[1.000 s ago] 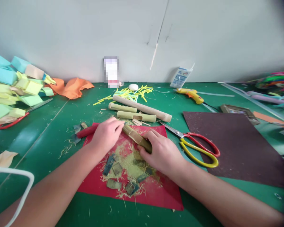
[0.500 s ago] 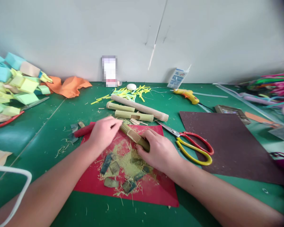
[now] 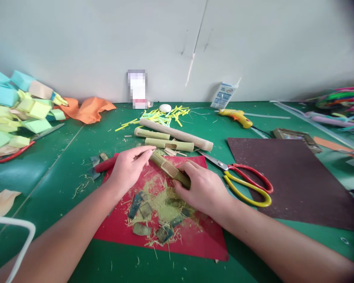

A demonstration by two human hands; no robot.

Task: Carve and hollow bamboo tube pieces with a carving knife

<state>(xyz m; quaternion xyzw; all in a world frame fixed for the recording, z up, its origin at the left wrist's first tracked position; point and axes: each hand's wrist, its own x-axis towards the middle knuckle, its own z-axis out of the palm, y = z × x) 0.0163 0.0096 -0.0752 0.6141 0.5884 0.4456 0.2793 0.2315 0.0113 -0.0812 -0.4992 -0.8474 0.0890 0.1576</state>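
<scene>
A short bamboo tube (image 3: pixel 170 169) with a rectangular notch cut in its side lies slantwise between my hands. My right hand (image 3: pixel 205 190) is wrapped round its near right end. My left hand (image 3: pixel 129 167) is closed, thumb and forefinger pinched at the tube's far left end; the exact contact there is partly hidden. Under both hands is a red sheet (image 3: pixel 200 239), strewn with pale sawdust (image 3: pixel 165 208), shavings and several dark bamboo chips (image 3: pixel 141 229). A red cylindrical handle (image 3: pixel 105 164) rests just left of my left hand, partly covered by it.
Behind the tube lie two cut bamboo pieces (image 3: pixel 177 145) and a pale wooden rod (image 3: pixel 179 135). Red-and-yellow scissors (image 3: pixel 244 182) overlap a dark brown board (image 3: pixel 283 181) at right. A yellow glue gun (image 3: pixel 238 118) lies farther back. Folded papers (image 3: pixel 17 110) crowd the left side.
My left fingers have shifted slightly at the tube's far end, with the thumb now showing more. The right hand keeps its grip. The whole view has moved a little.
</scene>
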